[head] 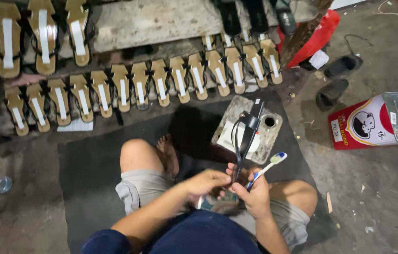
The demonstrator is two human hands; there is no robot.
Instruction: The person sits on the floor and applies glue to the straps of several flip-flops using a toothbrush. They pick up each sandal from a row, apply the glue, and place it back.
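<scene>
The right hand [255,195] grips a white toothbrush with a blue-tipped head [268,169], its bristle end angled up and away to the right. The same hand also pinches the lower end of a black strappy sandal upper [246,136], which stands upright above the fingers. The left hand [206,182] is curled just beside it, touching the strap's base. Just beyond both hands lies a mottled stone slab [274,134]. Farther off, rows of tan sandal soles with white strips [161,87] line the floor.
</scene>
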